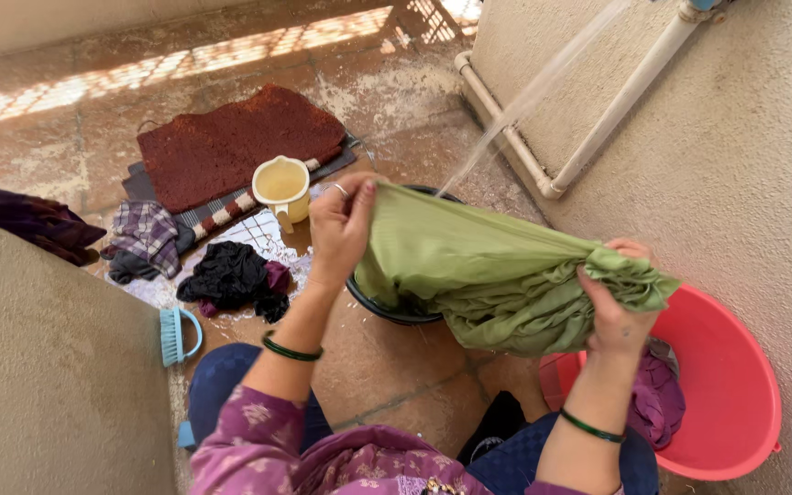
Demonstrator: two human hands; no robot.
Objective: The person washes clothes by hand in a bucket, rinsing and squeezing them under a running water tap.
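Head view | a wet green cloth (497, 275) is stretched between both hands over a dark basin (387, 307) | left hand (341, 225) pinches one edge, right hand (611, 307) grips the bunched end | water stream (543, 87) falls from a wall pipe (625, 92) | red tub (726, 385) at right, yellow mug (281, 183) and blue brush (174, 335) on the floor

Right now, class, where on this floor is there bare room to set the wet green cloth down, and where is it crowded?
Bare floor lies between the black basin, the knees and the pink tub. More lies beyond the red mat, in the sunlit strip. Crowded: the patch left of the basin, with mug, black clothes, checked cloth and brush.
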